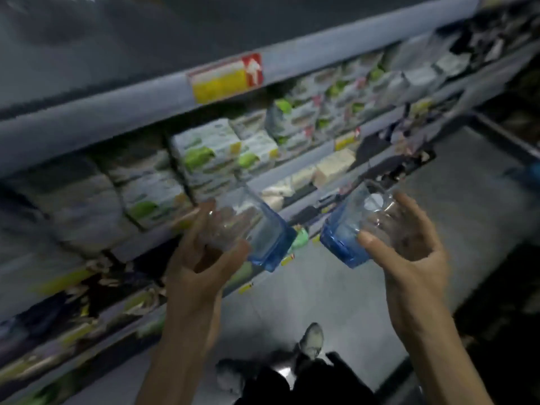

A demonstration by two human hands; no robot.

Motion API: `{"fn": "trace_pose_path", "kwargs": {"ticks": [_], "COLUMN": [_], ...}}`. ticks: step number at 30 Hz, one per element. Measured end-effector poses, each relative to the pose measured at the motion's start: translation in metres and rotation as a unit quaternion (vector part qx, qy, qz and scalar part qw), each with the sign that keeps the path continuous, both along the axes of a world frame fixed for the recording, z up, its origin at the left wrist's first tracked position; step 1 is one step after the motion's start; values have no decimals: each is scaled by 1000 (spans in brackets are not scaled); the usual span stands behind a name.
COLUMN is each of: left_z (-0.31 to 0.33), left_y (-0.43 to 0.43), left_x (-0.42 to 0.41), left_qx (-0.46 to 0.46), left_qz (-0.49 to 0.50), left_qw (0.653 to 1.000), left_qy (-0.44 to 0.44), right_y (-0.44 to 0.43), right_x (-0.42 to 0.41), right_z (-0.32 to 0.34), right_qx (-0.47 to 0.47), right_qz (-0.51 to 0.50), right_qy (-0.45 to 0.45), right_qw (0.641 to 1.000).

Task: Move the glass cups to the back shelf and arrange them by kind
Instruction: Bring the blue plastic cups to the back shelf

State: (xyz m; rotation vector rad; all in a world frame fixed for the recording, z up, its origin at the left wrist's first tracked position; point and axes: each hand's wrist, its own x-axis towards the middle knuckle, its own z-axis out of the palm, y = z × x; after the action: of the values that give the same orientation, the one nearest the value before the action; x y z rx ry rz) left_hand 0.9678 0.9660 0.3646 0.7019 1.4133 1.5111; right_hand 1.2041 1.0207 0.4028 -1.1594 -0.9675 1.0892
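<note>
Left grip [200,263] clasps left cup [267,239]; right grip [415,258] clasps right cup [343,239], both tilted.

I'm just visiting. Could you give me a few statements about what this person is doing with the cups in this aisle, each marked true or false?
1. The left hand and the right hand each hold a glass cup. True: the left cup and the right cup.
2. Both cups have red bases. False: the bases are blue.
3. The cups stand on a shelf. False: both are held in the air, in front of the shelves.
4. White and green packs lie on the shelves. True.
5. A yellow and red label sits on a shelf edge. True.
</note>
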Motion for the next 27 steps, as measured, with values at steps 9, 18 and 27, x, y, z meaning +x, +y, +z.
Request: {"fn": "trace_pose_path", "kwargs": {"ticks": [9, 18, 27], "left_z": [-47, -90, -96], "left_y": [78, 154, 259], "left_x": [197, 360, 483], "left_qx": [-47, -57, -6], "left_qz": [-165, -268, -361], "left_qw": [983, 940, 905], "left_qy": [57, 204, 223], "right_y": [-18, 5, 97], "right_x": [177, 331, 447], "right_z": [-88, -108, -123], "right_qx": [-124, -152, -132], "right_qz": [-109, -191, -251], "right_qy": [-120, -133, -164], "right_qw": [979, 961, 945]}}
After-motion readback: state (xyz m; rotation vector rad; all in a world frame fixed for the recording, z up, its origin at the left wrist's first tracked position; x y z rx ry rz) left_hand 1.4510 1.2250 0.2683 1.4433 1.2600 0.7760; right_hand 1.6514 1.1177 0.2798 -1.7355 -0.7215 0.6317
